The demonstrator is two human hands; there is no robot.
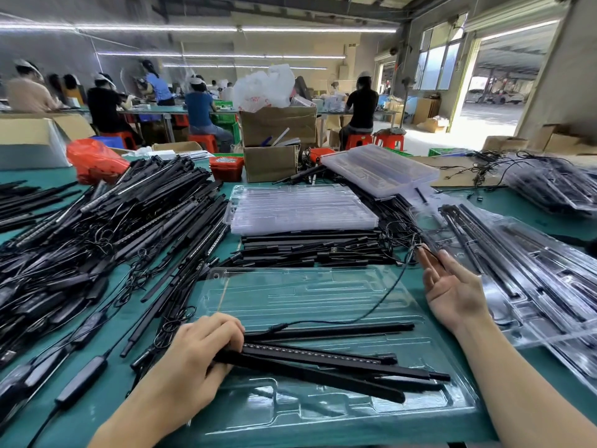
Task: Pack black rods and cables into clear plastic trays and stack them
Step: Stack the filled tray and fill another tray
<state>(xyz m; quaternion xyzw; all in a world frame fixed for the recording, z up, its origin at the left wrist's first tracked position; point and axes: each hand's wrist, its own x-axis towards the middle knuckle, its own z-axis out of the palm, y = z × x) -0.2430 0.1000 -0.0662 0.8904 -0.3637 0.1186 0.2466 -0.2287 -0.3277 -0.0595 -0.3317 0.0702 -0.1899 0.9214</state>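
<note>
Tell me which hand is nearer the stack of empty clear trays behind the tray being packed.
Right. The right hand hovers open just right of and below the stack of empty trays; the left hand grips rods lower left, farther away.

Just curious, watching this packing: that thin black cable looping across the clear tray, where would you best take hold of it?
Probably the raised free stretch of the thin black cable, pinched from the right, where the right hand is; its other end joins a rod on the clear tray.
</note>
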